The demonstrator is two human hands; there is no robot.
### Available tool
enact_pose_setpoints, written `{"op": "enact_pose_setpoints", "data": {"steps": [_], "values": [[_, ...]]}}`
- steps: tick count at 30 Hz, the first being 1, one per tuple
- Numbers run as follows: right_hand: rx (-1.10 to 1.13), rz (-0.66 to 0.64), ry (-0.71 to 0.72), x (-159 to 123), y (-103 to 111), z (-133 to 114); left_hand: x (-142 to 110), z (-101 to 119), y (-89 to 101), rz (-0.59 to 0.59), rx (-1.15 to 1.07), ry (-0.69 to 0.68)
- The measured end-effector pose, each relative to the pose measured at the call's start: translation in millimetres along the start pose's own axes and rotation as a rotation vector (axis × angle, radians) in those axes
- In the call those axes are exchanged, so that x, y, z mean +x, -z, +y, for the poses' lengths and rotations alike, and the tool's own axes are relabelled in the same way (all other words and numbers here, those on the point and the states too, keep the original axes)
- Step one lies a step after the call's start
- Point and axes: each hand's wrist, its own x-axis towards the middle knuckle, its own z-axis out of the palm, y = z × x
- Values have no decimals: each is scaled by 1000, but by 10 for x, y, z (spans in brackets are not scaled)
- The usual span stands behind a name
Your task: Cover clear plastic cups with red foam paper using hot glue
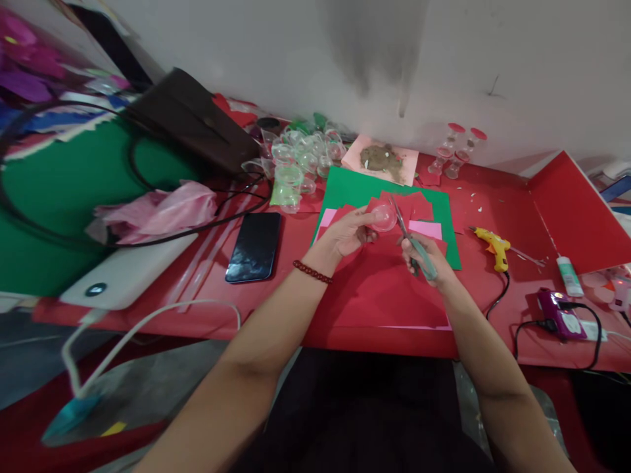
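My left hand (350,231) pinches a small clear plastic cup (383,218), its round rim turned up toward me. In my right hand (424,256) is a pair of scissors (419,248) with green handles. Their blades point up and away, close beside the cup's right edge; whether they touch it I cannot tell. Below both hands lie red paper sheets (379,289) and cut red pieces, with a green sheet (449,230) underneath and a bit of pink paper (425,229) showing.
Several clear cups (308,157) are heaped at the back. A phone (254,247) lies left. On the right are a yellow glue gun (493,246), a glue bottle (570,276) and a purple power strip (559,314) with cords. Joined cups with red tops (456,154) stand by the wall.
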Motion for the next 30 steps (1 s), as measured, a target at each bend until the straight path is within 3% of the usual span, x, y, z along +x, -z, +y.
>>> {"op": "enact_pose_setpoints", "data": {"steps": [17,30], "values": [[-30,18,-18,-12,-33,-82,42,18,74,39,25,-93],[-30,40,-25,-15,-49,-98,52,-23,33,43,-38,-35]]}}
